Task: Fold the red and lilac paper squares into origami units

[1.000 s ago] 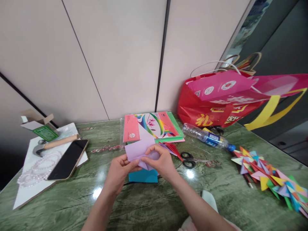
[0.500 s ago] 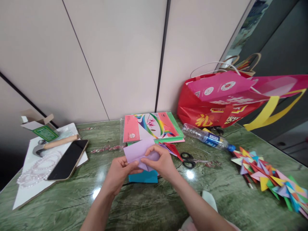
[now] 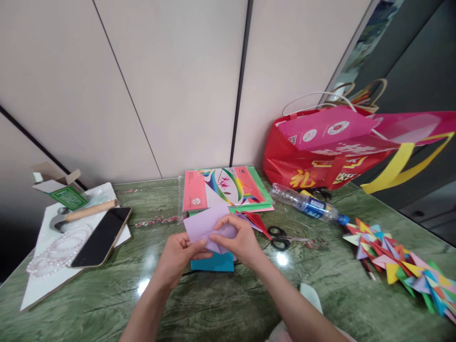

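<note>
A creased sheet of purple paper point(image 3: 204, 225) is held up between both hands above the table. My left hand point(image 3: 181, 256) pinches its lower left edge between thumb and fingers. On the other side my right hand point(image 3: 238, 237) grips the right part, thumb in front and fingers curled over the top, bending the paper. Blue paper point(image 3: 215, 262) lies on the table just below them. Red folded paper point(image 3: 258, 223) rests behind my right hand, and black-handled scissors point(image 3: 280, 237) lie to its right.
Behind the hands lies a coloured-paper pack point(image 3: 194, 190). A plastic bottle point(image 3: 315, 207), a red bag point(image 3: 292, 161) and a row of folded paper pieces point(image 3: 395, 259) are to the right. On the left are a phone point(image 3: 103, 237), a hammer point(image 3: 90, 210), beads point(image 3: 59, 251) and a small box point(image 3: 69, 197).
</note>
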A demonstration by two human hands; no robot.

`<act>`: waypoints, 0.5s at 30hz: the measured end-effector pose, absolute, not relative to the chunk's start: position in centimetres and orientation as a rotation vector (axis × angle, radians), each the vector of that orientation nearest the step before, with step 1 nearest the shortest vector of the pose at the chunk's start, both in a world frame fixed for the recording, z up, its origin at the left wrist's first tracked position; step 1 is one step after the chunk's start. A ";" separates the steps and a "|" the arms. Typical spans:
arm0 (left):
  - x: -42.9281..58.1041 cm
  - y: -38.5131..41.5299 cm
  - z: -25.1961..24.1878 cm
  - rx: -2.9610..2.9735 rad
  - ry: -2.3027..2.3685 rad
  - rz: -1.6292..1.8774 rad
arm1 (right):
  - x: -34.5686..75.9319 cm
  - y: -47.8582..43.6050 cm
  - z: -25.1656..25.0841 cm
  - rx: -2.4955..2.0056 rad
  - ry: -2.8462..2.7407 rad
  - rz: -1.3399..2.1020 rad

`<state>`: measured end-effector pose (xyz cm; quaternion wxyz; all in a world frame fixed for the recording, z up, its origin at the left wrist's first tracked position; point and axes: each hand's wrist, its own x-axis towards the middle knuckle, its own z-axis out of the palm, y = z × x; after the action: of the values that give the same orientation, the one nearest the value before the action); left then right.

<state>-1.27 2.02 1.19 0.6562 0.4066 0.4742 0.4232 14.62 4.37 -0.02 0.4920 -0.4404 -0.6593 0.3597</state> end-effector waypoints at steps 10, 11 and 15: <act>-1.7 2.0 1.4 0.984 1.024 0.898 | 14.8 4.5 0.0 -1.085 -1.612 0.897; -1.7 2.0 1.4 0.992 1.015 0.887 | 14.8 4.5 0.0 -1.082 -1.615 0.906; -1.8 2.0 1.3 1.007 1.004 0.870 | 14.9 4.4 0.2 -1.090 -1.620 0.956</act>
<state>-1.77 1.97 1.26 0.6723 0.4471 0.4460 0.3863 14.91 4.43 0.15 0.4650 -0.4439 -0.6598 0.3891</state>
